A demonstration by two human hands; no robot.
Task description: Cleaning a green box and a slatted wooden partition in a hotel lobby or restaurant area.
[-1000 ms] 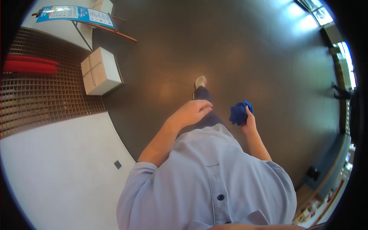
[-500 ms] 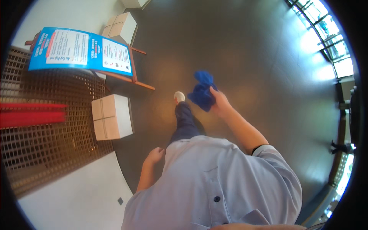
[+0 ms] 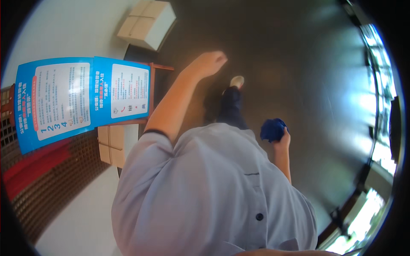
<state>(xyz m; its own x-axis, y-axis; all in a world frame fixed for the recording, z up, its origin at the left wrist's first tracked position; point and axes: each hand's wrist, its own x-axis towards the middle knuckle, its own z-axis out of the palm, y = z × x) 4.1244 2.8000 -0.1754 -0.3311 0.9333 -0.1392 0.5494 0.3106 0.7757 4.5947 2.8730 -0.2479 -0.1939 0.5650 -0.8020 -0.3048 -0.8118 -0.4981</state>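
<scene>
While the left arm reaches forward across the floor [image 3: 307, 72], the right hand [image 3: 282, 140] is out at the person's right side, closed around a bunched blue cloth [image 3: 273, 129]. The cloth sits in front of the hand, gathered in a crumpled clump that bulges past the fingers toward the legs; most of the gripping fingers are hidden behind it, so how tightly they press cannot be told.

The left hand [image 3: 210, 63] is in the air, well apart from the cloth, with its fingers curled inward and close to one another. Blur hides whether the fingertips meet the palm. It is nearest to the wooden stand [image 3: 152, 94] of a blue-and-white signboard [image 3: 92, 96], without touching it.

Below the hands are dark trousers [image 3: 230, 106] and one pale shoe [image 3: 237, 82], at the hem of a grey shirt [image 3: 209, 183]. A pale box [image 3: 147, 25] stands beyond the signboard; another box [image 3: 112, 145] is partly covered by it, beside a brown lattice [image 3: 72, 170].
</scene>
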